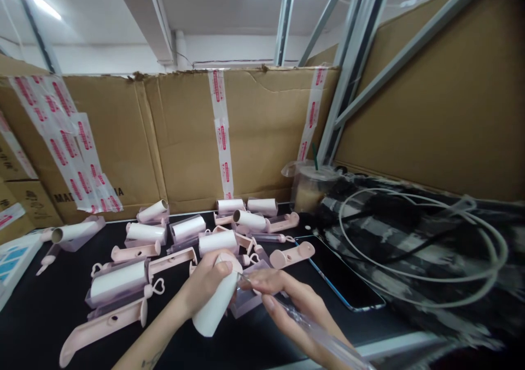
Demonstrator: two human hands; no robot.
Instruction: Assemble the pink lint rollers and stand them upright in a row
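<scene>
My left hand [203, 282] is closed around a white paper roll [215, 307], which tilts with its lower end toward me. A pink round piece [230, 261] shows at the roll's upper end, beside my thumb. In my right hand [293, 299] is a long see-through tool [305, 323] with a thin tip, its exact kind unclear. That tip meets the roll near the pink piece. Just behind the hands sits a see-through lilac case [248, 302], partly hidden by them. Pink holder arms, such as a curved one [104, 329], lie around on the black table.
Several white rolls [118, 282] in lilac cases spread across the table. At the right lie a phone [342, 274], a coiled white cable [422, 277] and patterned dark cloth [377, 233]. A drink cup [311, 186] stands by the cardboard wall [262, 134].
</scene>
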